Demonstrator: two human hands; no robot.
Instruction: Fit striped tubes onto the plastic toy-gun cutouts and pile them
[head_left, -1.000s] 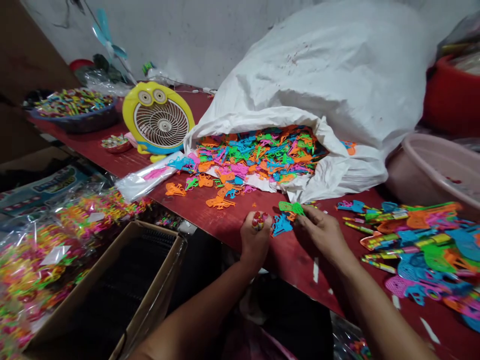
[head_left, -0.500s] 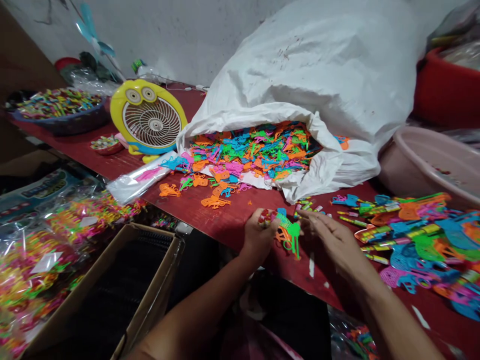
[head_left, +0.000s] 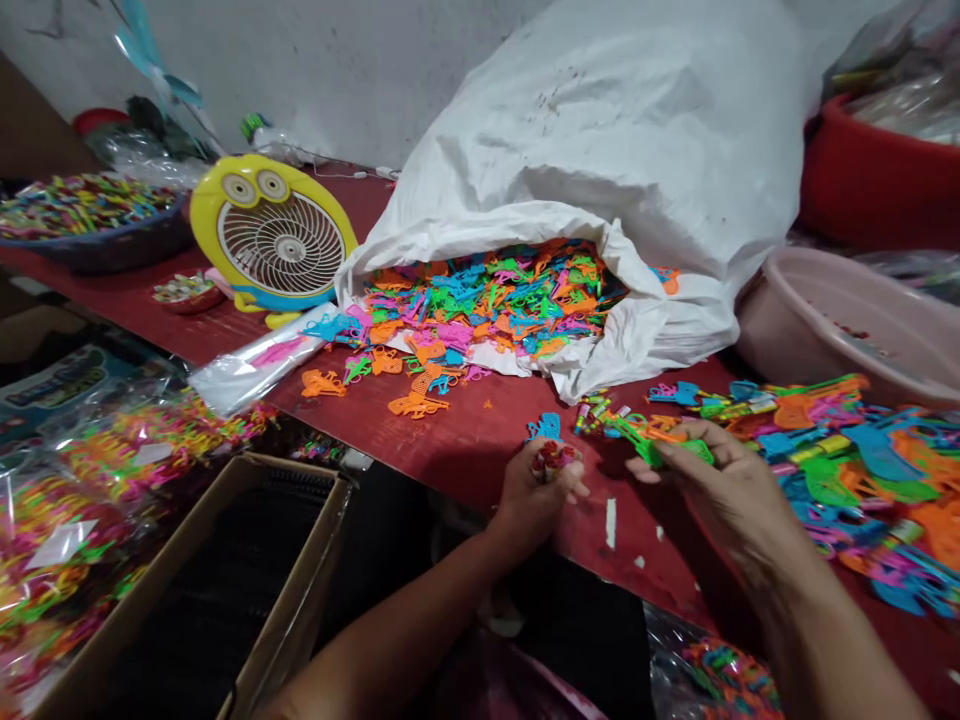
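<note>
My left hand (head_left: 529,500) is closed round a bunch of small red-tipped pieces (head_left: 553,458), seen end-on; their kind is unclear. Just beyond it shows a blue plastic toy gun (head_left: 545,427); I cannot tell whether it touches the fingers. Between thumb and fingers, my right hand (head_left: 724,480) pinches flat plastic toy guns (head_left: 688,450), green with some orange, above the table. A pile of toy guns mixed with wrapped tubes (head_left: 877,470) lies to the right of that hand. Small wrapped tubes (head_left: 596,412) lie beyond and between the hands.
A large white sack (head_left: 600,130) spills toy guns (head_left: 487,300) onto the red table (head_left: 360,410). A yellow fan (head_left: 289,240) and a basin of tubes (head_left: 97,245) stand left. At right are pink (head_left: 780,320) and red (head_left: 877,180) tubs. An open carton (head_left: 300,560) sits below the edge.
My right hand has moved right, carrying green and orange toy guns away from my left hand. The blue toy gun now shows beyond my left hand. The view has shifted slightly.
</note>
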